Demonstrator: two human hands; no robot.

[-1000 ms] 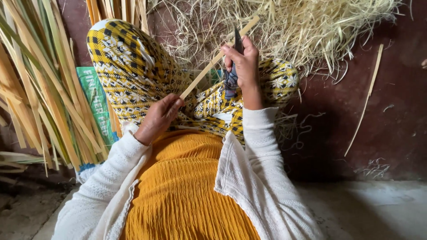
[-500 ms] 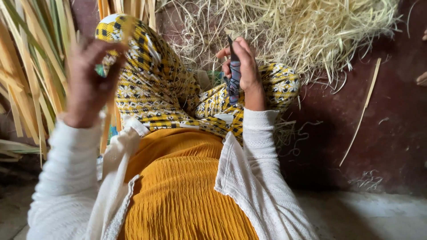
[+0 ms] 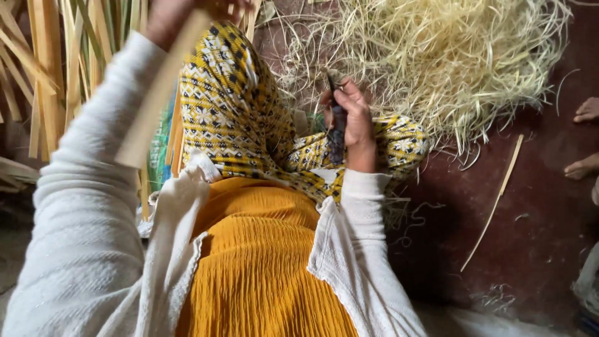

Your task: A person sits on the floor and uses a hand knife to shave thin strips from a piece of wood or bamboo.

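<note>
One dark knife (image 3: 337, 128) is held tight in the right hand (image 3: 355, 125), with the fingers curled shut around it, above the bent knee. One flat pale strip (image 3: 159, 93) is gripped by the left hand (image 3: 171, 12), raised high and blurred. One heap of thin shavings (image 3: 449, 56) is seen behind. One loose stick (image 3: 496, 203) is left on the dark red floor (image 3: 530, 249).
</note>
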